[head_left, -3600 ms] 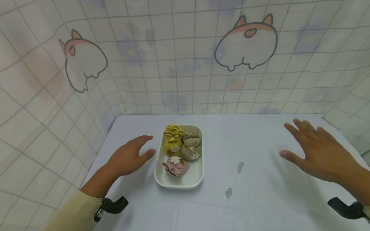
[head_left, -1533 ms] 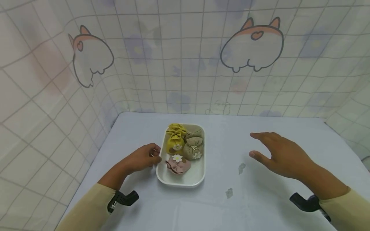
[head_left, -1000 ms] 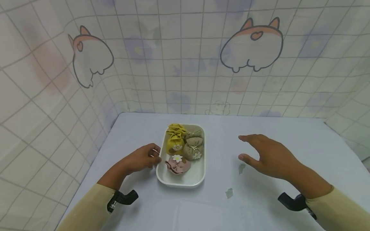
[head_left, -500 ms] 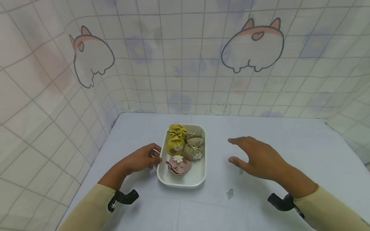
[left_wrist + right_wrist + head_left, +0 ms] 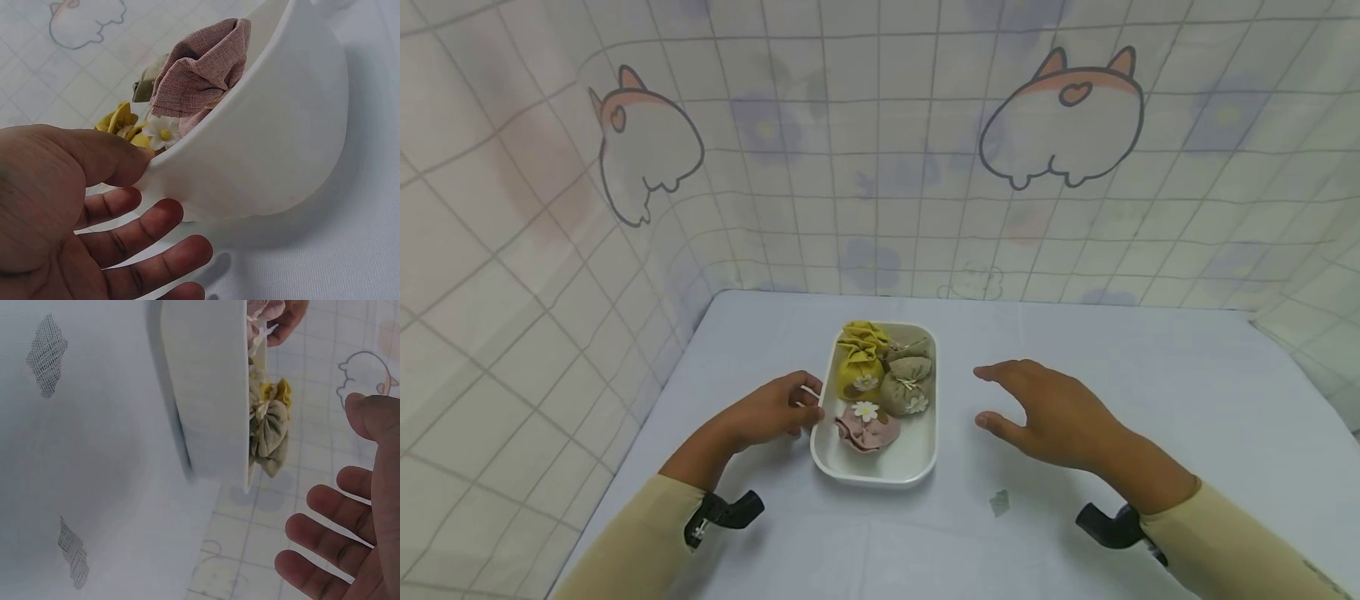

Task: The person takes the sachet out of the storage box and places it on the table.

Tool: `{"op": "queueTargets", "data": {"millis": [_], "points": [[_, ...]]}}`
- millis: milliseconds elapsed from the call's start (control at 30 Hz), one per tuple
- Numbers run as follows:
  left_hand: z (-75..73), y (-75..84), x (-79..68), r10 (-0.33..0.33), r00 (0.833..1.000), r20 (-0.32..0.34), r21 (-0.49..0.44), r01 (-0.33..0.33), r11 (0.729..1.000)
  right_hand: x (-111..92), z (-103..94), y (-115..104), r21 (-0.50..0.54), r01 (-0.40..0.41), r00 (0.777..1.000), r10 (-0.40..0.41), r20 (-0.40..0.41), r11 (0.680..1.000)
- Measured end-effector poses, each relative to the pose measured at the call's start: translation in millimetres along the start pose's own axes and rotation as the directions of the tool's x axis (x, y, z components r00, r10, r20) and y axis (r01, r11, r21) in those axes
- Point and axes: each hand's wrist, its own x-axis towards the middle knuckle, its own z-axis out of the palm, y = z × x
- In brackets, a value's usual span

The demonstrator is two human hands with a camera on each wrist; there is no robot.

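A white rectangular tray [image 5: 917, 450] stands on the table and holds three small drawstring pouches. The yellow pouch [image 5: 860, 377] is at the back left, the grey-green pouch [image 5: 904, 390] at the back right, and the pink pouch [image 5: 868, 433] in front. Each carries a white daisy. My left hand [image 5: 778, 408] grips the tray's left side; in the left wrist view its thumb [image 5: 115, 159] lies on the rim and the fingers are under it, outside the wall. My right hand [image 5: 1056, 417] hovers to the tray's right, fingers apart and relaxed, holding nothing.
A pale cloth covers the table [image 5: 1120, 342]. Grey woven patches [image 5: 47, 356] show on it right of the tray. A white gridded curtain [image 5: 880, 208] with cartoon animals hangs behind and at the sides. Black wrist mounts [image 5: 722, 512] stick out from both sleeves.
My left hand has come in from the left and taken hold of the tray's side. The right hand has moved steadily left towards the tray, which has stayed in place.
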Motion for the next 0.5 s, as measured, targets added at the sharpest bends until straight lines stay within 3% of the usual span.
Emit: {"op": "queueTargets", "data": {"millis": [500], "points": [[-0.7, -1.9, 1.1, 0.003, 1.0, 0.002, 0.0, -0.003, 1.0, 11, 11.9, -19, 0.039, 0.031, 0.999, -0.032, 0.02, 0.999]]}}
